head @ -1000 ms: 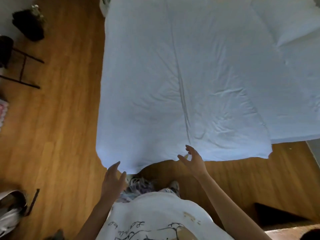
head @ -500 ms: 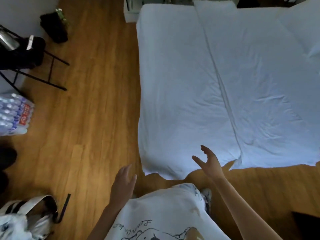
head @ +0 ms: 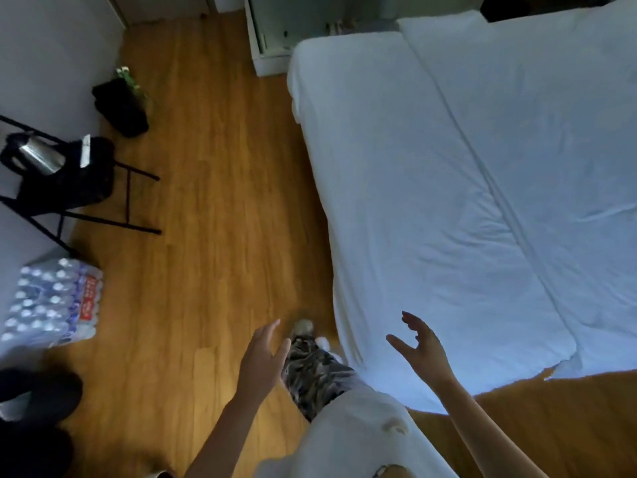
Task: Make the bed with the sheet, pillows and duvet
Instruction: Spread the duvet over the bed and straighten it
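dim, bluish cast | soft motion blur | wide-angle bending at edges | dark lower-left corner

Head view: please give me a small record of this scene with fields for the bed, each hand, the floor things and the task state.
bed: white duvet spread over it, a long crease running down it
left hand: open, over the wooden floor, holds nothing
right hand: open, fingers spread, by the bed's near corner, grips nothing
floor things: pack of water bottles, black folding chair with a metal flask on it
task state: duvet laid out; near edge hangs uneven
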A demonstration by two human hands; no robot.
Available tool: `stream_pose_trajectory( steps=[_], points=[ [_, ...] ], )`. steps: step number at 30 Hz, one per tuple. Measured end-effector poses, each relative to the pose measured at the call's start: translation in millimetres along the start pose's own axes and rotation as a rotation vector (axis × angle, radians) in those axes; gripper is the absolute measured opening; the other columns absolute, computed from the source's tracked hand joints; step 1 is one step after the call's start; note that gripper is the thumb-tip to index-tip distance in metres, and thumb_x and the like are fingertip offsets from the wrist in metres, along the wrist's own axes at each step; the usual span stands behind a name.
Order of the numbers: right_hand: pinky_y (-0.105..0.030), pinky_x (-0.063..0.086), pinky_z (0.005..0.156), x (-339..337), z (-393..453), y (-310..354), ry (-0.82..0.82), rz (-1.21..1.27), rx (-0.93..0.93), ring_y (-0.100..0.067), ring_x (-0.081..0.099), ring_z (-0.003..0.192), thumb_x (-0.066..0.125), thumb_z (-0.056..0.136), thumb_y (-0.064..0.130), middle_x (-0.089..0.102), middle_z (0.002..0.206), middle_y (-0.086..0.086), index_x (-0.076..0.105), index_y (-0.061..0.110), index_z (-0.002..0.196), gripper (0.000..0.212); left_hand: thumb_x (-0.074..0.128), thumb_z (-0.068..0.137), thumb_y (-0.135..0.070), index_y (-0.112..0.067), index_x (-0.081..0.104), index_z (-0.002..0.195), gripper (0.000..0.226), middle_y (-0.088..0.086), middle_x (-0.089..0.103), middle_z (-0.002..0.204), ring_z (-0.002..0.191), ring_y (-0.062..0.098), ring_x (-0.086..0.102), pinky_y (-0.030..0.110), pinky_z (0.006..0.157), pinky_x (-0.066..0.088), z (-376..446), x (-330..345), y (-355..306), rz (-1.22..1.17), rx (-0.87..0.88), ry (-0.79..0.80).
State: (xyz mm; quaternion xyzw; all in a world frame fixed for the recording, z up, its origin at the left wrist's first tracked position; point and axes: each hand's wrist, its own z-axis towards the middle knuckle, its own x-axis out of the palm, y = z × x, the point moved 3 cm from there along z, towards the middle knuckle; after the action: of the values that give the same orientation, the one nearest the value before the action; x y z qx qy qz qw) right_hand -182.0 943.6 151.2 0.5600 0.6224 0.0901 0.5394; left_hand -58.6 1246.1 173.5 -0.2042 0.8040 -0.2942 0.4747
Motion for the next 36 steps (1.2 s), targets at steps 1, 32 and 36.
stream_pose_trajectory(
  steps=[1,32,36],
  points=[
    [-0.037,0.045,0.101,9,16,13,-0.004,0.009,-0.001,-0.016,0.052,0.122,0.074,0.079,0.045,0.054,0.137,0.004,0.048,0.023,0.137,0.067,0.049,0.100,-0.035,-0.022,0.040,0.145,0.049,-0.005,0.041,0.146,0.133,0.013,0.042,0.030,0.103,0.038,17,-9,-1,-0.015,-0.010,-0.005],
    [-0.037,0.042,0.100,40,424,267,-0.572,0.300,0.582,-0.019,0.049,0.125,0.073,0.080,0.045,0.055,0.135,0.002,0.047,0.022,0.139,0.069,0.055,0.096,-0.032,-0.020,0.048,0.139,0.045,-0.002,0.049,0.140,0.126,0.015,0.049,0.031,0.100,0.044,710,-124,-259,0.588,0.720,0.783],
    [-0.036,0.042,0.097,34,439,267,-0.631,0.326,0.676,-0.018,0.048,0.126,0.072,0.080,0.046,0.055,0.136,0.003,0.047,0.023,0.139,0.068,0.055,0.096,-0.032,-0.013,0.049,0.139,0.047,0.004,0.051,0.141,0.131,0.021,0.046,0.034,0.105,0.039,748,-83,-320,0.801,0.945,0.873]
  ],
)
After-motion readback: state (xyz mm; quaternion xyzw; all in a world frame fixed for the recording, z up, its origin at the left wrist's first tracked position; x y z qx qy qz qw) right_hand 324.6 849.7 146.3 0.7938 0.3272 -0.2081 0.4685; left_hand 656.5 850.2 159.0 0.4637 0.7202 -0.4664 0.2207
